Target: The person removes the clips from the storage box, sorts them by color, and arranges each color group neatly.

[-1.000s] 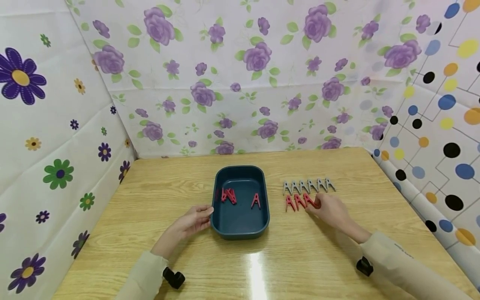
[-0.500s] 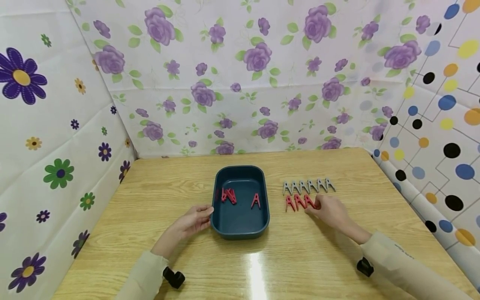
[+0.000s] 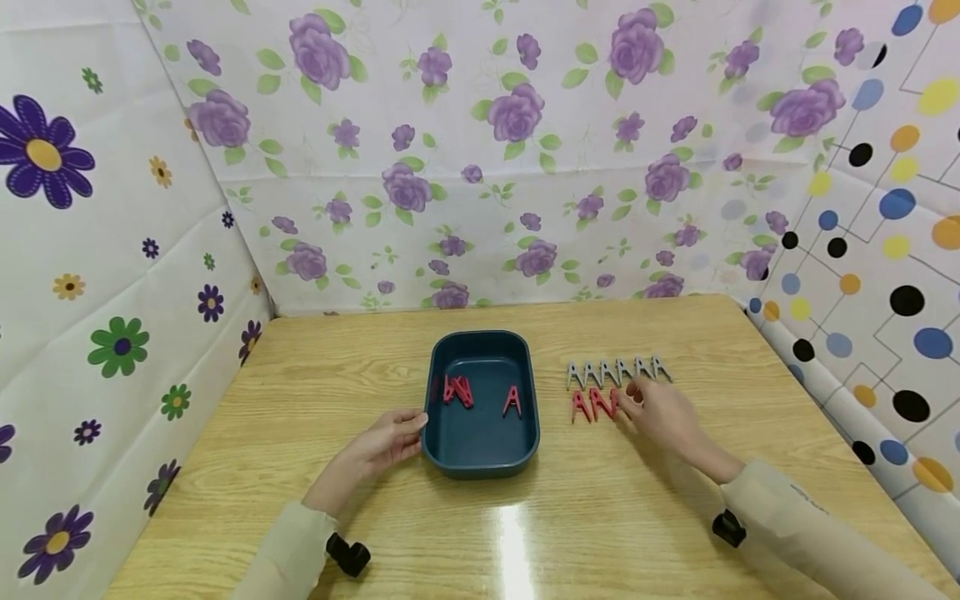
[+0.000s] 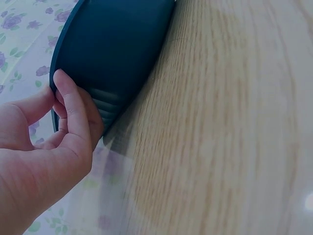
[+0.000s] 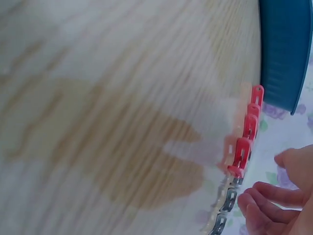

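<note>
A dark teal bin [image 3: 480, 446] stands on the wooden table with several red clothespins [image 3: 512, 402] lying in it. At its left side my left hand [image 3: 384, 442] holds the rim, thumb at the edge and fingers against the outer wall [image 4: 117, 44]. To the right of the bin, 3 red clothespins [image 3: 597, 404] stand in a row on the table. My right hand [image 3: 666, 417] hovers beside the rightmost one, partly covering it in the head view. In the right wrist view, thumb and fingers are apart, with a gap between the right hand [image 5: 279, 205] and the red clothespins [image 5: 242, 155].
Just behind the red row stands a row of several grey clothespins [image 3: 606, 372]. The wooden table [image 3: 337, 350] reaches back to a floral cloth [image 3: 480, 208]. Patterned cloths also hang at the left and right sides.
My right hand has let go of the rightmost red clothespin and lifted slightly away from it. The left hand and the bin have stayed in place.
</note>
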{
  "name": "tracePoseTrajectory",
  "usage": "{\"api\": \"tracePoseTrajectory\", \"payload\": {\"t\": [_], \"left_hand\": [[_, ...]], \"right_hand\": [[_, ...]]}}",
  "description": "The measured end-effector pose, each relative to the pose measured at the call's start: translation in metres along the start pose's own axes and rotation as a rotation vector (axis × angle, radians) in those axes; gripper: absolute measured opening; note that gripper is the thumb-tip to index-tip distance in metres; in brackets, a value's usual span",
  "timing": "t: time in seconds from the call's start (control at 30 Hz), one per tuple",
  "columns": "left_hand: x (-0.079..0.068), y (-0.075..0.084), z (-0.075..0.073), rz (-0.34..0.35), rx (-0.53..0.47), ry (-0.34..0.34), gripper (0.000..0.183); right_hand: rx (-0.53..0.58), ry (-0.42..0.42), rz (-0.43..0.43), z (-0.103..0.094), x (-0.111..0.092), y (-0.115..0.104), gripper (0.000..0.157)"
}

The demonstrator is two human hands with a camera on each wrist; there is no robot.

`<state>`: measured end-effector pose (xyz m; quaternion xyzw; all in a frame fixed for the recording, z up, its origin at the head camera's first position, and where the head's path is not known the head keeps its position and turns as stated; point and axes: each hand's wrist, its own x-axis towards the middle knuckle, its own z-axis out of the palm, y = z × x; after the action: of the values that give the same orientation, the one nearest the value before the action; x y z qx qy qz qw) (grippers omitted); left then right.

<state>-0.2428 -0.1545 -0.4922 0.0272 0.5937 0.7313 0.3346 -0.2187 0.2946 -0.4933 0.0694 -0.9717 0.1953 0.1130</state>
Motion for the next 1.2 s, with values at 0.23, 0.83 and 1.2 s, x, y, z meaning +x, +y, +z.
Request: {"api": "tracePoseTrajectory", "payload": {"t": [0.23, 0.83, 1.2], "left_hand": [[0.000, 0.000, -0.001, -0.007, -0.003, 0.014, 0.048], [0.001, 0.000, -0.002, 0.012, -0.003, -0.011, 0.025], [-0.001, 0.001, 0.000, 0.012, -0.010, -0.020, 0.045]], "right_hand": [[0.020, 0.048, -0.047, 0.001, 0.008, -0.006, 0.012], [0.047, 0.175, -0.211, 0.011, 0.024, -0.033, 0.009], [0.117, 0.218, -0.300, 0.016, 0.031, -0.056, 0.013]]}}
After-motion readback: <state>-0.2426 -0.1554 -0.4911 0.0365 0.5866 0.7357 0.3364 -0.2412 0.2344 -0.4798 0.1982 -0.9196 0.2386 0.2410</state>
